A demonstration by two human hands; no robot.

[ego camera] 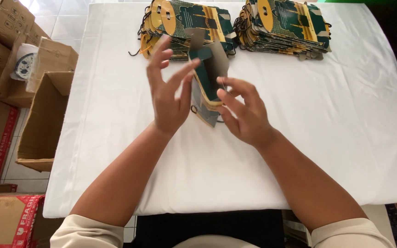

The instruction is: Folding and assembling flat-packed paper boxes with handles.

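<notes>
A flat green and gold paper box blank (206, 78) with grey inner flaps is held upright above the white table (322, 138). My left hand (167, 92) presses its left side with fingers spread. Against the blank's lower right edge sits my right hand (242, 112), its fingers curled around it. A dark cord handle hangs below the blank. Two stacks of the same flat blanks lie at the far edge: one (180, 23) behind my left hand, the other (286, 27) further right.
Open brown cardboard boxes (44, 115) stand on the tiled floor left of the table, with more cartons stacked behind and one red-printed carton (5, 220) near the bottom left. A roll of tape (24, 64) rests among the boxes.
</notes>
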